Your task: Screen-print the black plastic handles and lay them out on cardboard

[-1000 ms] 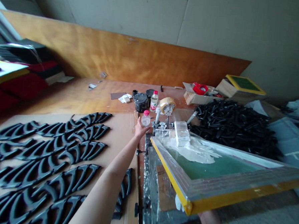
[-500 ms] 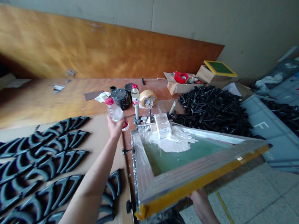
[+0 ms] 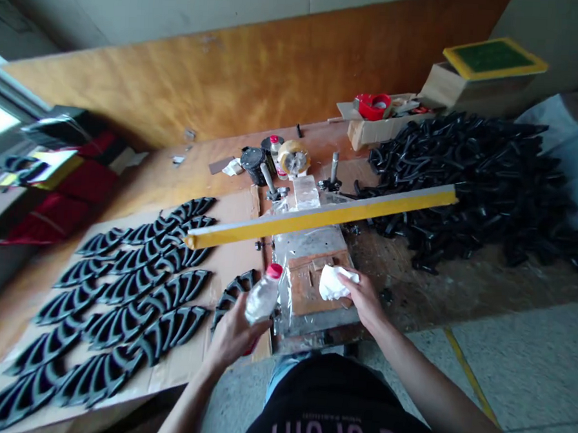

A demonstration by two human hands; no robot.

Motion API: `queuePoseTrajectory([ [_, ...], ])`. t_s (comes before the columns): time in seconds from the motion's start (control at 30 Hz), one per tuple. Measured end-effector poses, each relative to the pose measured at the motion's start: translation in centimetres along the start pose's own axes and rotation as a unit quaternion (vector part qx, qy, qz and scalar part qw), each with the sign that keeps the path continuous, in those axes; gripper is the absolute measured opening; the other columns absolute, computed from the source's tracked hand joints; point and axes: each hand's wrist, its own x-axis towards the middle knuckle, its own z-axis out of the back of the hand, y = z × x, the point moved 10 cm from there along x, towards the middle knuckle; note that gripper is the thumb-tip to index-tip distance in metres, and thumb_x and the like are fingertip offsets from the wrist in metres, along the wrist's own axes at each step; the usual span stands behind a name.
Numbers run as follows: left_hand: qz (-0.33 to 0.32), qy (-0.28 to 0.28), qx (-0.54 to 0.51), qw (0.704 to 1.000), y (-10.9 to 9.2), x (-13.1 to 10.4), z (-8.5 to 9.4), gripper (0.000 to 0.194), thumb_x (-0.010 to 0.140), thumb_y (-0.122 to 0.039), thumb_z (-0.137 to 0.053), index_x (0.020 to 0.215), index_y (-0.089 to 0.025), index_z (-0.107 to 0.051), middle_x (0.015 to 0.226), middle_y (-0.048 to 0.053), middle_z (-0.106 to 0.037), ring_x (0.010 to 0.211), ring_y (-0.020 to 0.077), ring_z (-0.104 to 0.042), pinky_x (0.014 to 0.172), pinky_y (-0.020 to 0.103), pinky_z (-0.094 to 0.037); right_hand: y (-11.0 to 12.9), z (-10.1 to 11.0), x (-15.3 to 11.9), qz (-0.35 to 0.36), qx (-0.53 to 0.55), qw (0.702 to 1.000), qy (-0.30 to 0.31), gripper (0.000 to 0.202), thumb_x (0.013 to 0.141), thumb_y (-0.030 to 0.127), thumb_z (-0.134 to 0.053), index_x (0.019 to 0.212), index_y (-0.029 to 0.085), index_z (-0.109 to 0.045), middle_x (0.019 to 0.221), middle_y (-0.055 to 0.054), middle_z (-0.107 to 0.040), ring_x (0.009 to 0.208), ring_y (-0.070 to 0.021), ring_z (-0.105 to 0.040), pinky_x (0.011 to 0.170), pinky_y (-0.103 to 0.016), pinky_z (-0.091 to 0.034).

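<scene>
both forearms are bare, with no sleeve, glove, watch or ring showing on the left hand [image 3: 231, 336] or the right hand [image 3: 364, 301]. the torso wears a black shirt [image 3: 337, 406] with pale pink block lettering across the chest, seen upside down near the bottom edge. a strip of light blue cloth [image 3: 286, 365] shows just above the shirt.

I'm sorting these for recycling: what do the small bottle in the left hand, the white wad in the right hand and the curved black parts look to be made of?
Bottle: clear, glossy plastic, see-through with a red cap.
White wad: soft cloth or paper, crumpled; unclear which.
Black parts: probably moulded plastic, matte, identical shapes.
</scene>
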Motion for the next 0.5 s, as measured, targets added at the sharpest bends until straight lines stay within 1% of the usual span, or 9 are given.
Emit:
queuePoseTrajectory([
  [0.03, -0.017, 0.034, 0.063, 0.997, -0.9, -0.9, -1.9, 0.049, 0.071, -0.044, -0.067, 0.112, -0.022, -0.053, 0.087, 0.004, -0.071, 0.079, 0.0246, -0.067, 0.065, 0.031, -0.046, -0.2, -0.1, -0.1, -0.004, -0.011, 1.000, 0.008, 0.055, 0.066, 0.049, -0.077, 0.107, 0.013, -0.071, 0.091, -0.009, -0.074, 0.081, -0.0247, -0.069, 0.066, -0.032, -0.053],
  [0.07, -0.035, 0.057, 0.118, 0.991, -1.9, -1.6, -3.4, 0.050, 0.073, -0.044, -0.065, 0.116, -0.022, -0.051, 0.091, 0.005, -0.071, 0.083, 0.0260, -0.068, 0.066, 0.031, -0.045, -0.4, -0.1, -0.2, -0.007, -0.025, 1.000, 0.015, 0.055, 0.067, 0.050, -0.076, 0.108, 0.013, -0.070, 0.093, -0.009, -0.074, 0.081, -0.0246, -0.069, 0.066, -0.032, -0.053],
  [0.1, -0.052, 0.069, 0.160, 0.983, -2.8, -2.0, -4.7, 0.051, 0.075, -0.044, -0.064, 0.119, -0.023, -0.050, 0.096, 0.007, -0.071, 0.087, 0.0274, -0.068, 0.068, 0.032, -0.044, -0.4, -0.1, -0.4, -0.008, -0.037, 0.999, 0.022, 0.055, 0.068, 0.050, -0.075, 0.108, 0.013, -0.070, 0.096, -0.010, -0.074, 0.082, -0.0246, -0.069, 0.066, -0.031, -0.053],
  [0.13, -0.066, 0.072, 0.197, 0.976, -3.8, -2.3, -5.6, 0.051, 0.075, -0.045, -0.063, 0.120, -0.024, -0.049, 0.099, 0.008, -0.071, 0.090, 0.0283, -0.067, 0.069, 0.032, -0.044, -0.5, -0.1, -0.6, -0.006, -0.048, 0.998, 0.031, 0.054, 0.069, 0.051, -0.075, 0.108, 0.014, -0.071, 0.098, -0.010, -0.074, 0.084, -0.0246, -0.069, 0.067, -0.031, -0.053],
  [0.2, -0.083, 0.073, 0.257, 0.960, -5.6, -2.5, -6.7, 0.047, 0.076, -0.045, -0.062, 0.117, -0.025, -0.051, 0.102, 0.008, -0.071, 0.094, 0.0289, -0.067, 0.071, 0.032, -0.044, -0.5, 0.0, -1.0, 0.000, -0.057, 0.997, 0.053, 0.053, 0.071, 0.053, -0.072, 0.107, 0.015, -0.072, 0.101, -0.010, -0.074, 0.086, -0.0247, -0.068, 0.068, -0.031, -0.053],
  [0.27, -0.096, 0.071, 0.301, 0.946, -7.2, -2.4, -7.0, 0.041, 0.076, -0.043, -0.062, 0.112, -0.025, -0.052, 0.100, 0.008, -0.071, 0.095, 0.0288, -0.067, 0.072, 0.033, -0.045, -0.6, 0.1, -1.5, -0.001, -0.050, 0.996, 0.075, 0.052, 0.073, 0.056, -0.070, 0.106, 0.016, -0.072, 0.102, -0.010, -0.074, 0.088, -0.0248, -0.068, 0.069, -0.032, -0.054],
  [0.33, -0.110, 0.067, 0.335, 0.933, -8.5, -2.1, -7.0, 0.038, 0.077, -0.041, -0.062, 0.111, -0.025, -0.053, 0.101, 0.008, -0.070, 0.096, 0.0294, -0.067, 0.073, 0.035, -0.045, -0.8, 0.4, -1.8, -0.008, -0.041, 0.995, 0.087, 0.055, 0.074, 0.059, -0.067, 0.108, 0.016, -0.072, 0.101, -0.010, -0.074, 0.087, -0.0248, -0.068, 0.069, -0.032, -0.054],
  [0.43, -0.133, 0.055, 0.366, 0.920, -10.0, -1.9, -6.5, 0.038, 0.079, -0.038, -0.062, 0.112, -0.023, -0.053, 0.102, 0.010, -0.069, 0.097, 0.0311, -0.066, 0.074, 0.037, -0.046, -1.0, 0.9, -1.9, -0.012, -0.036, 0.995, 0.091, 0.056, 0.074, 0.062, -0.067, 0.108, 0.017, -0.073, 0.099, -0.009, -0.074, 0.085, -0.0243, -0.069, 0.069, -0.031, -0.053],
  [0.5, -0.147, 0.046, 0.375, 0.914, -10.8, -2.1, -6.4, 0.038, 0.079, -0.037, -0.062, 0.113, -0.022, -0.053, 0.102, 0.011, -0.068, 0.097, 0.0314, -0.065, 0.074, 0.038, -0.047, -1.1, 1.0, -1.9, -0.016, -0.034, 0.995, 0.091, 0.055, 0.073, 0.063, -0.067, 0.104, 0.018, -0.074, 0.095, -0.008, -0.075, 0.081, -0.0234, -0.068, 0.068, -0.031, -0.053],
])
